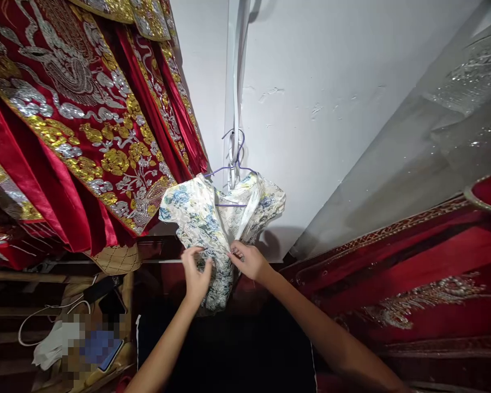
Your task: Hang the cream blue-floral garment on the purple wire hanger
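A short-sleeved floral blouse [200,213], white with blue and yellow flowers, hangs from a thin purple wire hanger [240,153]. Its front neckline falls open above my hands. My right hand [249,261] pinches the front edge of the blouse between thumb and fingers, around the middle of the chest. Just to the left, my left hand [196,278] has thumb and fingers spread in front of the fabric. Whether its fingertips touch the cloth I cannot tell.
A white strap [236,82] runs down the white wall [331,65] to the hanger. Red embroidered garments [106,120] hang at left; red beaded fabric [393,273] fills the right. A wooden chair [126,295] at lower left bears a white cable [28,322] and partly blurred items.
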`<state>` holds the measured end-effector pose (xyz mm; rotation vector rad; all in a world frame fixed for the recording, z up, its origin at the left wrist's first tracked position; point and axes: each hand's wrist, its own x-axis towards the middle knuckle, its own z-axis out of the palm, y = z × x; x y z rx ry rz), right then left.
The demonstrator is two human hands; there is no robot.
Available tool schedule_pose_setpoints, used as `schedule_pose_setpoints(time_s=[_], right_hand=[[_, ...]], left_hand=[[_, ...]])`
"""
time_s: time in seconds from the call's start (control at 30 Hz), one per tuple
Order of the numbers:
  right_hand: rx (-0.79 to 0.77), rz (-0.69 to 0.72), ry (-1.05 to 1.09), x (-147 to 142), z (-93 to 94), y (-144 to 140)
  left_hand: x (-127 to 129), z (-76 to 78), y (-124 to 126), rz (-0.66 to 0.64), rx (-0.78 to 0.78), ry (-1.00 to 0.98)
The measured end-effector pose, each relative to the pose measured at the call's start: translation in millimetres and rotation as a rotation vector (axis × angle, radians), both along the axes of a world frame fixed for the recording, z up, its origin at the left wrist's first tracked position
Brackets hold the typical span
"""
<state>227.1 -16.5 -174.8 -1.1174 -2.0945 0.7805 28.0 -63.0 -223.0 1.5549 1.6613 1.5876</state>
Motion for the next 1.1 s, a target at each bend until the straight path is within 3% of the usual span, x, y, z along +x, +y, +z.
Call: schedule_pose_setpoints(time_s=[0.07,0.13,0.23,0.37,0.53,0.67,0.77,0.83,1.0,1.1], right_hand=[[-0.021,0.057,0.03,-2,3.8,-5],[-0.068,0.077,0.071,-5,7.8,-9],[-0.237,0.047,0.281,-5,12.8,-11],[-0.383,-0.123,0.634,0,31.0,7],[-0.331,-0.229,0.882,1,99.1,59],[-0.229,-0.18,1.021,-4,154.0,76],[-0.137,-0.148,1.008,-5,166.2,66],[-0.078,-0.145,0.973,-5,163.5,56],[-0.018,-0.164,0.911,-8,156.3,44],[-0.024,-0.176,0.885,-12,145.7,52]], left_hand=[[20,1.8,-1,-0.215,-0.023,0.05],[33,4.3,3,-0.346,-0.061,0.044],[41,7.9,12,-0.411,-0.078,0.052],[40,12.0,18,-0.447,-0.047,0.119],[45,18.3,27,-0.509,-0.059,0.291],[51,29.2,35,-0.605,-0.042,0.421],[49,55.2,39,-0.684,0.007,0.374],[45,86.0,45,-0.672,0.056,0.307],[36,175.2,74,-0.435,0.324,0.208],[38,201.9,90,-0.422,0.412,0.331]])
